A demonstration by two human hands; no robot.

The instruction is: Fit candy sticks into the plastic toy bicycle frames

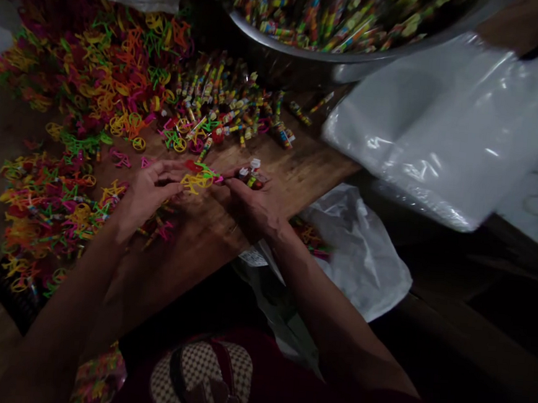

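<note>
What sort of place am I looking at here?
Probably a small workshop or home workroom: a large heap of multicoloured plastic pieces covers part of the work surface, a shiny metal basin is filled with thin colourful tubes, and a clear plastic sheet or bag stack lies alongside.

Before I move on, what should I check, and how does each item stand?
1. Left hand has its piece: ok, holding a yellow bicycle-like toy.
2. Right hand loaded: ok, small tubes lie in it.
3. Number of tubes there: cannot tell, they overlap.
4. Clear plastic bags apart from both hands: ok.
5. Metal basin apart from both hands: ok.
6. Fill of the translucent bag by the table edge: cannot tell, partly hidden.
</note>
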